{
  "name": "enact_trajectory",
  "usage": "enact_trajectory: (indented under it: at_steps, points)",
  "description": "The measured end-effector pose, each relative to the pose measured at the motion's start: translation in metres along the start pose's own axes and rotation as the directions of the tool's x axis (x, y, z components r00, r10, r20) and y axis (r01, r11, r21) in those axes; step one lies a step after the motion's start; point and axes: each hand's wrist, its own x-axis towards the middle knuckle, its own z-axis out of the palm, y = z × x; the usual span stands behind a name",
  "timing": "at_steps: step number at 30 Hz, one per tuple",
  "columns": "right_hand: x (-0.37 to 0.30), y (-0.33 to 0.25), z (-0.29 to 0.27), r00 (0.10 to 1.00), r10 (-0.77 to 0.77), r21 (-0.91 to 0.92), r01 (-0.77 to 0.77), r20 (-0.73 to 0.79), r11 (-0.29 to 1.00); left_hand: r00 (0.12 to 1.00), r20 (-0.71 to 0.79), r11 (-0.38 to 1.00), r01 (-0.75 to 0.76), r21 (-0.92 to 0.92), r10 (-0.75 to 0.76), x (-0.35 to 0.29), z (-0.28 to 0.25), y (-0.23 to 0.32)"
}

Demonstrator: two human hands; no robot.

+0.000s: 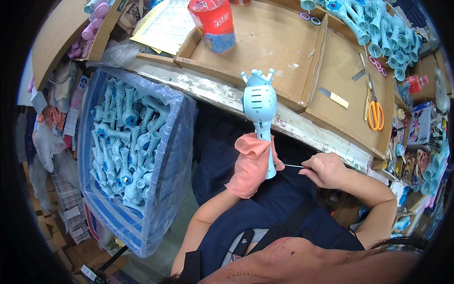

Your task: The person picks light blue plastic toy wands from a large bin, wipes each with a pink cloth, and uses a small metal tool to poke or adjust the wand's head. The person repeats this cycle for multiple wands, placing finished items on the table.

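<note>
My left hand (250, 163), covered by a salmon-pink cloth or glove, is closed around the handle of a light blue plastic toy wand (260, 103). The wand stands nearly upright, its slotted, crown-topped head above and its flared handle end below. From the right, my right hand (326, 170) grips a thin metal tool (291, 165) with closed fingers. The tool's far end reaches the wand's handle, just beside the pink cloth. Its grip is hidden in my fist, so its exact kind does not show.
Left stands a plastic-lined crate (177, 137) filled with similar blue wands. Ahead, a cardboard tray (265, 28) holds a red-and-blue container (213, 26). Orange-handled scissors (375, 116) and a blade (334, 97) lie in the right tray. More blue pieces (378, 28) are piled at far right.
</note>
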Motion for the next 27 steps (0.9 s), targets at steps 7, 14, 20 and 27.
enact_trajectory:
  at_steps: [7, 14, 20, 27]
  points:
    - [-0.004, 0.002, 0.029, 0.824, 0.537, 0.618, -0.521, 0.183, 0.589, 0.996, 0.083, 0.992, 0.020, 0.128, -0.031, 0.004, -0.012, 0.002]
    - [0.000, 0.014, 0.018, 0.474, 0.427, 0.608, -0.747, 0.770, -0.268, 0.979, 0.096, 0.903, -0.205, 0.377, 0.182, 0.005, -0.011, 0.007]
    - [-0.016, 0.039, -0.038, 0.603, 0.751, 0.556, -0.539, -0.271, 0.633, 0.986, 0.099, 0.953, -0.153, 0.262, 0.131, 0.003, -0.014, 0.006]
    - [0.032, 0.044, -0.037, 0.680, 0.137, -0.248, -0.437, -0.721, 0.865, 0.838, 0.269, 0.391, -0.475, 0.788, 0.475, 0.004, -0.012, 0.010]
